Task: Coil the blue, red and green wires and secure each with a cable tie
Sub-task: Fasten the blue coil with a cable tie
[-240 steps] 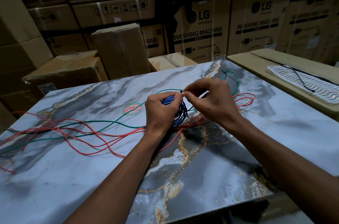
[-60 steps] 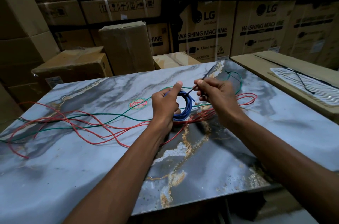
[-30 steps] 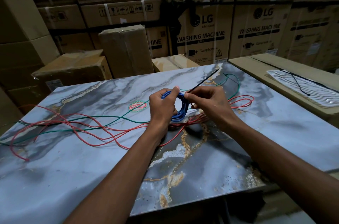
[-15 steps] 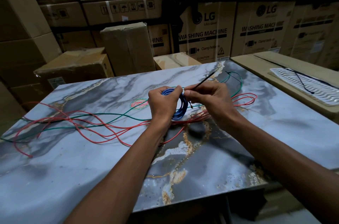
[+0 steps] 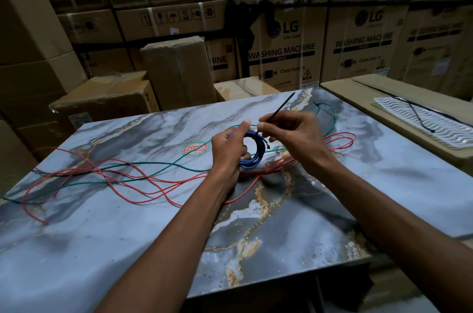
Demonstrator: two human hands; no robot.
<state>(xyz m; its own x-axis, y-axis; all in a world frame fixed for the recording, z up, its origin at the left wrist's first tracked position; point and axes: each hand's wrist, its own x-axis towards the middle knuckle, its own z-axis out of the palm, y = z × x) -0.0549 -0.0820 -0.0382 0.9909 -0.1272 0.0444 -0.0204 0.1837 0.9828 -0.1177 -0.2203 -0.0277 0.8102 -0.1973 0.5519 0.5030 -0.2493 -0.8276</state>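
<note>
Above the middle of the marbled grey tabletop [image 5: 102,236], the left hand [image 5: 227,148] grips a small round coil of blue wire [image 5: 253,151], fingers curled round its left side. The right hand [image 5: 294,136] pinches a thin black cable tie [image 5: 282,105] looped round the coil, tail pointing up and away. Loose red wire [image 5: 122,184] and green wire [image 5: 158,168] sprawl leftward to the table's edge; bare surface lies nearer the person.

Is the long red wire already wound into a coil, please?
No, the long red wire lies loose in long strands across the marble-patterned tabletop.
</note>
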